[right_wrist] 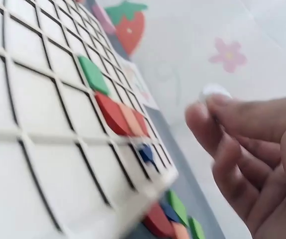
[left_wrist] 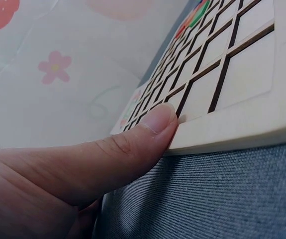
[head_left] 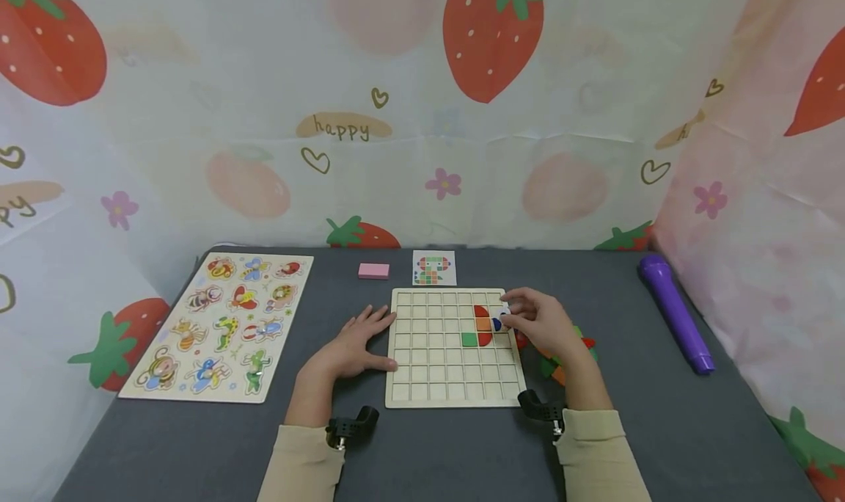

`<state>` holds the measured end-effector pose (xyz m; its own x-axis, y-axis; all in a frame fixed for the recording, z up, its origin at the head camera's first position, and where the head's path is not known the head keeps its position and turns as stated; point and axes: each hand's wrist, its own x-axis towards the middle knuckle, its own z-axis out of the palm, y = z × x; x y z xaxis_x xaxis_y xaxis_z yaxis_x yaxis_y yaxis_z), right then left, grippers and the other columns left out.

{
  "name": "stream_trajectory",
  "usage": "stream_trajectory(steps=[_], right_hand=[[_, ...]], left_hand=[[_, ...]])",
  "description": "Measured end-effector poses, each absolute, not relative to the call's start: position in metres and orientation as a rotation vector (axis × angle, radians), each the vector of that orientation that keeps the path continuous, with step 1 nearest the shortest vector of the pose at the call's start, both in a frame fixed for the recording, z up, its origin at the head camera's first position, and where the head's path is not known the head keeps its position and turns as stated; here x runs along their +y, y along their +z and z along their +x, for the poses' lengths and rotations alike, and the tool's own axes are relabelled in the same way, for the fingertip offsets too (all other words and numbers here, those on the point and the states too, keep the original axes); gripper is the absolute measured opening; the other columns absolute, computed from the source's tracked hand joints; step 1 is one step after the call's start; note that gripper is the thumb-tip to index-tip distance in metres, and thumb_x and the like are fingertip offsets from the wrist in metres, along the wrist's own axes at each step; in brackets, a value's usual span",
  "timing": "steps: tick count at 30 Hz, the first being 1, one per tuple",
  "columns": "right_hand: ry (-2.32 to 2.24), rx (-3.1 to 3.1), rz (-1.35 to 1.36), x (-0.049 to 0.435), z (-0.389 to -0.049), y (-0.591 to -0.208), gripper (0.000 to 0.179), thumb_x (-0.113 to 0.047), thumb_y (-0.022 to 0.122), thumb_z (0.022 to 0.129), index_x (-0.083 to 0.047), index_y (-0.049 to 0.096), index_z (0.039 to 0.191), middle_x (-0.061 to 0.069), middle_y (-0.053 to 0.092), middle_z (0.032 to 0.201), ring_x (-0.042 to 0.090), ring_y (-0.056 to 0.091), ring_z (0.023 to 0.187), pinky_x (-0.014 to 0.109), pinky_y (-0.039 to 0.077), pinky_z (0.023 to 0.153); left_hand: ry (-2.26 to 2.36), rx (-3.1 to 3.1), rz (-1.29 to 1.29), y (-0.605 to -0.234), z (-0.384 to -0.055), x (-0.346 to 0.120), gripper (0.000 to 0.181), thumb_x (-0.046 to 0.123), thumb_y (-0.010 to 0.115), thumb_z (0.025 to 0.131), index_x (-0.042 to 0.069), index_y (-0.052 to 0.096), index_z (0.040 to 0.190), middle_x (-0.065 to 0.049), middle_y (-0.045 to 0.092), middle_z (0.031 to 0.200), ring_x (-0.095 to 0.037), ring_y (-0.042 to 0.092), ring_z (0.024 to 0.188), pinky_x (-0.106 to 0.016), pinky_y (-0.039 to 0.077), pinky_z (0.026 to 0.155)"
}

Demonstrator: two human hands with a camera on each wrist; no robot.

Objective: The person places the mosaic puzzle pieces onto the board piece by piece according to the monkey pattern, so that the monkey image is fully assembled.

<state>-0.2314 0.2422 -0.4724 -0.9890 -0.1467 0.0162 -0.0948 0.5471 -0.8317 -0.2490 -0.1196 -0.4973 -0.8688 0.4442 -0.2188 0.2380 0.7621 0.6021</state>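
The small white piece (right_wrist: 216, 91) could slip and drop onto the grid board (head_left: 438, 375), as only the fingertips pinch it; a low approach could nudge the blue piece (head_left: 497, 324) at the board's right side. The right hand (head_left: 544, 322) leans over the board's right edge; the left hand (head_left: 348, 348), gripping nothing, touches its left edge, fingers spread.

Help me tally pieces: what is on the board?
The board holds a green piece, two red pieces, an orange piece and a blue piece. The cells beneath them are covered. In the head view, the right hand hides part of the board.
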Motion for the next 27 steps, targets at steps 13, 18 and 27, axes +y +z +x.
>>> stream_trajectory(steps=[13, 18, 27], right_hand=[[-1.449, 2.817, 0.078, 0.2, -0.24, -0.487, 0.02, -0.032, 0.077, 0.091, -0.017, 0.078, 0.102, 0.002, 0.072, 0.092, 0.02, 0.062, 0.083, 0.032, 0.049, 0.067], [-1.305, 2.949, -0.003, 0.186, -0.244, -0.491, 0.016, -0.028, 0.076, 0.092, -0.016, 0.08, 0.1, -0.001, 0.073, 0.085, 0.016, 0.063, 0.076, 0.031, 0.049, 0.062], [-1.036, 3.065, -0.126, 0.173, -0.241, -0.492, 0.011, -0.025, 0.075, 0.093, -0.017, 0.081, 0.096, 0.001, 0.074, 0.093, 0.016, 0.067, 0.079, 0.031, 0.053, 0.065]], left_hand=[[0.814, 2.6, 0.536, -0.493, -0.25, -0.114, 0.097, 0.043, 0.083, 0.082, 0.02, 0.031, 0.16, -0.008, 0.02, 0.169, -0.033, 0.004, 0.158, -0.057, 0.006, 0.126], [0.819, 2.606, 0.521, -0.495, -0.249, -0.116, 0.097, 0.044, 0.083, 0.081, 0.02, 0.031, 0.16, -0.007, 0.021, 0.169, -0.033, 0.004, 0.158, -0.057, 0.007, 0.126], [0.817, 2.621, 0.511, -0.501, -0.25, -0.119, 0.096, 0.044, 0.083, 0.081, 0.021, 0.033, 0.16, -0.005, 0.022, 0.169, -0.032, 0.004, 0.158, -0.057, 0.007, 0.126]])
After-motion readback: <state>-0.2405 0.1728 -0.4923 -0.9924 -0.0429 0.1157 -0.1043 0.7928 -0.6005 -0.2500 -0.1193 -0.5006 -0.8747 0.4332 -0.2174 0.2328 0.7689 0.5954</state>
